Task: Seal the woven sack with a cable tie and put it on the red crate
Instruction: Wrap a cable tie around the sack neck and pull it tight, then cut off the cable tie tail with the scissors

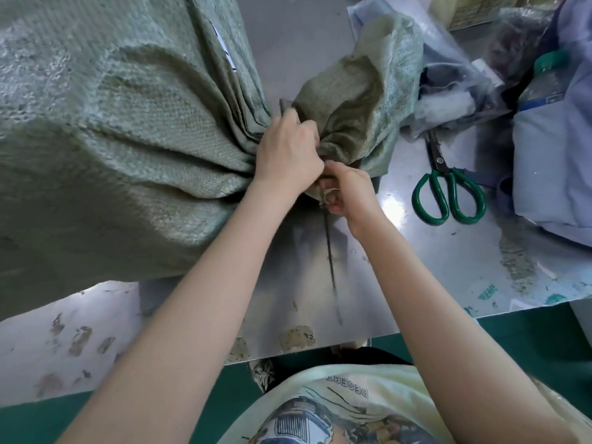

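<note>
Left grip (288, 152) clasped the gathered neck of the grey-green woven sack (128, 139), which lay toward the left edge of the steel table (416, 267). Right grip (347, 193) pinched the dark cable tie (330, 257) just beside it, the tail running toward the near table edge. No red crate was in view.
</note>
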A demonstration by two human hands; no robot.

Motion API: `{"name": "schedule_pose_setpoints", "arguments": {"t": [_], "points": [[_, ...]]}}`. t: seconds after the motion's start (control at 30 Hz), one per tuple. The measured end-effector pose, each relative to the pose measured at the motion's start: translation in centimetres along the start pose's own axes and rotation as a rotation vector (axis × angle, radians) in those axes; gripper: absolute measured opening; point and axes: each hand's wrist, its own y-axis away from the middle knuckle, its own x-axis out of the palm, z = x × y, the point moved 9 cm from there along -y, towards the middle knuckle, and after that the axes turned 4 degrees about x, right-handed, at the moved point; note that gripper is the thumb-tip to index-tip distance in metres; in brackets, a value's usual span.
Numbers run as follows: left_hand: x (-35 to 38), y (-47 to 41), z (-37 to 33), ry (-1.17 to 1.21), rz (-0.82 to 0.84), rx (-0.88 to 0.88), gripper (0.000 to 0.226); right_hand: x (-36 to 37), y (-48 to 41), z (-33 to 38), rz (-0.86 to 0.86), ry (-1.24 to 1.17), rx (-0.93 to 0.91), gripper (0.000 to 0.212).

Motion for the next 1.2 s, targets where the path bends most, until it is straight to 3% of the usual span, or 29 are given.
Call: {"name": "schedule_pose_setpoints", "arguments": {"t": [0.13,0.23,0.33,0.5,0.67,0.8,1.0,1.07,1.13,1.2], "points": [[0.2,2.3,1.1,0.126,-0.04,-0.205,0.03,-1.2,-0.4,0.1,-0.001,0.059,0.013,0.026],[2.0,3.9,2.2,0.146,0.039,-0.296,0.038,-2.8,-0.9,0.3,-0.061,0.161,0.008,0.03],[3.3,4.5,2.6,0.197,0.09,-0.32,0.033,-5.5,-1.3,1.2,-0.223,0.349,-0.037,0.034],[3.7,3.9,1.5,0.276,0.038,-0.287,0.027,-10.6,-1.0,2.8,-0.529,0.678,-0.186,0.033],[4.8,2.7,0.9,0.359,0.049,-0.291,0.029,-13.4,-0.7,2.5,-0.701,1.03,-0.109,0.042],[4.9,2.0,0.1,0.382,0.047,-0.265,0.017,-14.1,-0.8,2.4,-0.707,1.057,-0.08,0.048],[5.0,1.9,0.2,0.402,-0.024,-0.263,0.017,-16.7,-1.0,2.3,-0.796,1.038,-0.024,0.044],[5.1,2.1,0.1,0.409,-0.037,-0.268,0.017,-17.0,-1.2,2.2,-0.729,1.062,0.0,0.033],[5.1,2.2,0.1,0.407,-0.061,-0.276,0.018,-16.6,-1.1,1.6,-0.631,1.036,0.005,0.009],[5.3,2.3,0.4,0.401,-0.087,-0.281,0.019,-16.6,-0.5,0.3,-0.594,0.834,0.015,0.026]]}}
